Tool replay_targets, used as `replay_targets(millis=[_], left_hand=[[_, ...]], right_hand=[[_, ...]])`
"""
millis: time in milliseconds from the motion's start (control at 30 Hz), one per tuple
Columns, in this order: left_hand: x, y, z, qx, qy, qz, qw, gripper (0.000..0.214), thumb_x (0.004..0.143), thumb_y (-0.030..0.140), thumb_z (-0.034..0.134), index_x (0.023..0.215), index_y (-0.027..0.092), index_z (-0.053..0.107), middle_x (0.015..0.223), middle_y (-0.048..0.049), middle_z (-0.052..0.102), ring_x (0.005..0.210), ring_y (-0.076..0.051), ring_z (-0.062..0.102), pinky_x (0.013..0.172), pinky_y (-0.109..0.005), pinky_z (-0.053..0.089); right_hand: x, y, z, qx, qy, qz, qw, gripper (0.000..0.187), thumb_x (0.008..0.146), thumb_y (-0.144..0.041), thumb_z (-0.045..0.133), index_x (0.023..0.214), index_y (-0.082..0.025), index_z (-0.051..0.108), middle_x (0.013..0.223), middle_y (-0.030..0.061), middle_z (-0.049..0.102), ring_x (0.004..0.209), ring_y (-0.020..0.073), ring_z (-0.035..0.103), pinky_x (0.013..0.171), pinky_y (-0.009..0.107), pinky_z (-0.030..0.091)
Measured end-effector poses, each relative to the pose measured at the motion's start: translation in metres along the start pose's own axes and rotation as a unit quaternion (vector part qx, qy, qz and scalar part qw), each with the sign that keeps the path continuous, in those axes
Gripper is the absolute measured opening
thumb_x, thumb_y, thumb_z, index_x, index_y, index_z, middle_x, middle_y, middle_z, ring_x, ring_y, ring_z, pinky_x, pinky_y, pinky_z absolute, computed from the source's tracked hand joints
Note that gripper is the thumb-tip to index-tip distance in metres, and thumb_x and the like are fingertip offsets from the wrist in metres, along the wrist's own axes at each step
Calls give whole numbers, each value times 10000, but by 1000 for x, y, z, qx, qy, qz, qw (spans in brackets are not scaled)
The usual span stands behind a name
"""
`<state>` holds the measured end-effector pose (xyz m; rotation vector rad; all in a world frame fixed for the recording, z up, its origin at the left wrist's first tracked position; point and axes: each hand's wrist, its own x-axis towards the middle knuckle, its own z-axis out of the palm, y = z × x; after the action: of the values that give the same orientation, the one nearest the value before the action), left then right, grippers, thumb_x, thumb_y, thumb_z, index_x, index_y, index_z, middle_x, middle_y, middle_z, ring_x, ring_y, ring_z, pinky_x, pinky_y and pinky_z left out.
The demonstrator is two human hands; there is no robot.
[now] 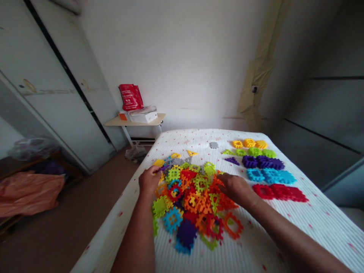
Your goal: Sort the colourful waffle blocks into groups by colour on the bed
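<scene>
A heap of bright plastic interlocking building pieces lies on the bed, in orange, red, green, blue, yellow and purple. At its left edge is my left hand, thumb and forefinger closed on a purple interlocking piece that shows partly past the fingertips. My right hand reaches over the right side of the heap, above orange pieces. Its fingers are bent together and point left; what they hold, if anything, is hidden.
Sorted rows stand on the right: yellow, green, purple, blue and red pieces. A grey square piece and a purple triangle lie apart. Behind the bed, a small table holds a red bag.
</scene>
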<state>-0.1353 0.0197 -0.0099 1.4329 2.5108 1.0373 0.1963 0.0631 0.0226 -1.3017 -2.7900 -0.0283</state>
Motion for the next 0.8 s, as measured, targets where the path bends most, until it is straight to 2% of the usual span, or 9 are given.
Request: replay_targets(millis=[167,233,333,433,567,667,800], left_hand=[[-8,17,-2,-160,-13,26,987,421,728,469,535,949,137,668,824,-57,723,776,-206,664,691,-275,499],[-14,28,-3,-281,-38,10,959,489,686,505,586,964,110,659,809,-75,720,756,-215,670,690,-292,511],[-25,46,-3,-423,-90,-38,901,538,574,488,710,956,113,653,751,-60,712,715,-216,674,710,-318,518],[-37,63,0,-431,-175,-48,884,487,555,452,741,907,125,663,689,-40,701,681,-210,673,727,-327,516],[-53,81,7,-400,-281,-16,872,376,613,435,700,853,145,688,783,-48,714,723,-217,667,724,-323,510],[-60,89,12,-362,-309,9,879,354,634,444,676,830,150,689,763,-37,701,724,-213,646,695,-311,498],[-63,93,16,-332,-316,36,888,331,624,455,669,767,157,693,738,-27,685,732,-208,620,695,-296,480]], right_hand=[[-4,-2,-1,56,50,7,997,216,896,-244,409,968,-185,604,885,74,653,764,176,640,678,254,452],[-3,-3,-1,93,89,-8,992,212,895,-233,413,978,-181,602,908,76,652,778,177,639,693,263,470],[1,-10,1,150,181,-51,971,241,882,-221,446,1078,-166,576,1066,109,631,923,194,624,793,300,492],[5,-21,-1,163,246,-94,951,355,861,-245,506,1204,-154,516,1226,149,555,1103,229,546,899,358,470],[9,-36,-7,140,245,-123,952,499,836,-288,550,1304,-164,429,1313,160,486,1154,251,493,905,391,470],[11,-43,-8,102,223,-126,961,491,830,-307,554,1286,-159,446,1281,151,514,1089,254,519,865,385,485],[10,-45,-7,74,211,-113,968,416,853,-326,521,1234,-162,493,1212,141,562,1017,250,544,821,380,492]])
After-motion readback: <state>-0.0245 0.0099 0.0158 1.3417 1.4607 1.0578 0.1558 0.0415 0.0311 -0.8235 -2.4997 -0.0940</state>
